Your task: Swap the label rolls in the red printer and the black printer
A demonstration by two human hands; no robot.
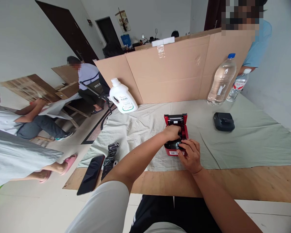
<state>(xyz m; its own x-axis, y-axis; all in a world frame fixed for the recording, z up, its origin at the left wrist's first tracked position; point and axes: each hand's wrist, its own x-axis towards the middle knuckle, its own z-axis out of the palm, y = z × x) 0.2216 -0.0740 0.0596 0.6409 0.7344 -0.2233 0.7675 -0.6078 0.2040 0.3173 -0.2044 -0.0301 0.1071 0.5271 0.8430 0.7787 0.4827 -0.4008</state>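
While holding the left hand (172, 132) inside the open red-and-black device (172, 145) just right of frame centre, touches its lower-right corner with the right hand (191, 156), fingers bent. Cannot tell any grip on the left from hidden fingertips, nor on the right whether pinching or merely resting. As for the device, runs lengthwise up the frame, directly beneath the left hand, with raised lid (176, 118) at the upper end. Shows hard, glossy, boxy plastic on wrinkled pale cloth (150, 119).

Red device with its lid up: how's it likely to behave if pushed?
The red device looks hard-shelled, so probably little flex. Its boxy body suggests sliding rather than rolling, perhaps rucking the wrinkled cloth. The raised lid could wobble or catch if bumped.
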